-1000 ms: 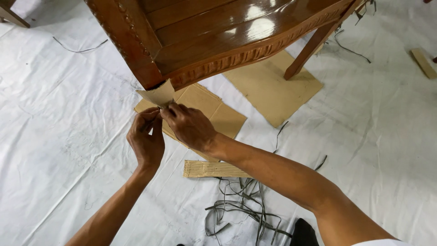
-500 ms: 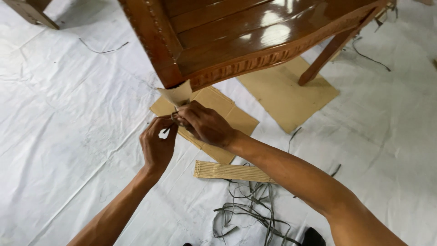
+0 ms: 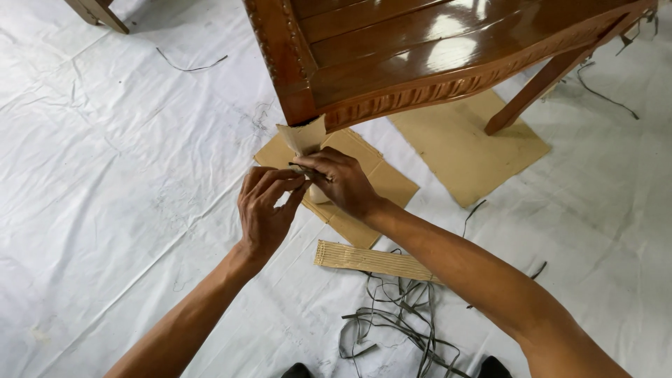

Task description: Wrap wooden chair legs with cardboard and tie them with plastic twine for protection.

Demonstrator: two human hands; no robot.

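Pinching a thin dark strap point(image 3: 310, 170) between both sets of fingertips, the hands work just below the corner of a glossy wooden chair point(image 3: 420, 49).

Left hand point(image 3: 264, 210): fingers curled, thumb and forefinger closed near one end of the strap, at about 8 o'clock from the chair's near leg. Whether the strap end is truly clamped there cannot be told; the fingertips hide it.

Right hand point(image 3: 341, 183): fingers folded tight, closed on the strap at its other end, knuckles up. It sits at 3 o'clock from the left hand, nearly touching it.

Strap position: runs roughly level between the two hands, against a cardboard wrap point(image 3: 302, 138) that covers the chair leg. The wrap flares out just below the carved seat rail, at 12 o'clock from the hands.

Surroundings:
- White sheet point(image 3: 105, 175) covers the floor.
- Flat cardboard piece point(image 3: 378, 185) lies under the leg and hands.
- Second cardboard sheet point(image 3: 469, 150) lies at 2 o'clock, under the far chair leg point(image 3: 532, 91).
- Corrugated strip point(image 3: 371, 261) lies at 5 o'clock from the hands, just beside the right forearm.
- Tangle of loose dark straps point(image 3: 392, 325) lies at 6 o'clock, near the bottom edge.
- One stray strap point(image 3: 189, 66) lies at 11 o'clock, well apart.
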